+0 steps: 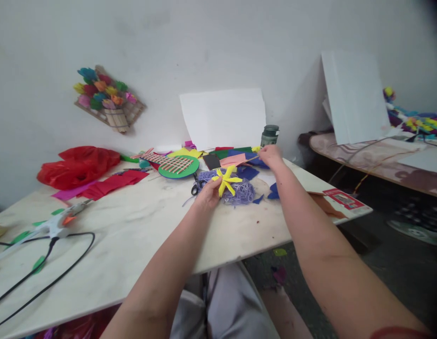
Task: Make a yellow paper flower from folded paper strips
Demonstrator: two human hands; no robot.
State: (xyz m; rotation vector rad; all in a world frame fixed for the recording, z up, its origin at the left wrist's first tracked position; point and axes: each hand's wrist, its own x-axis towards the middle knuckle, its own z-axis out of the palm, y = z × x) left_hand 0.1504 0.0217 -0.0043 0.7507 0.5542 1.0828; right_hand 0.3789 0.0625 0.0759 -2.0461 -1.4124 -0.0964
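Observation:
My left hand (208,193) is closed on a yellow paper flower (226,180), held just above a heap of purple shredded paper (239,192) on the pale wooden table (133,235). My right hand (271,156) reaches farther back, its fingers pinched at the edge of a stack of coloured paper sheets (235,157), on or next to a pink sheet. Black scissors (194,187) lie just left of the purple heap. Blue paper scraps (273,190) lie under my right forearm.
A green disc with woven pink strips (178,165) lies left of the sheets. Red paper (110,183) and a red plastic bag (75,167) are at the far left. A glue gun (59,226) with black cable lies near left. A dark jar (269,135) and white sheet (223,117) stand against the wall.

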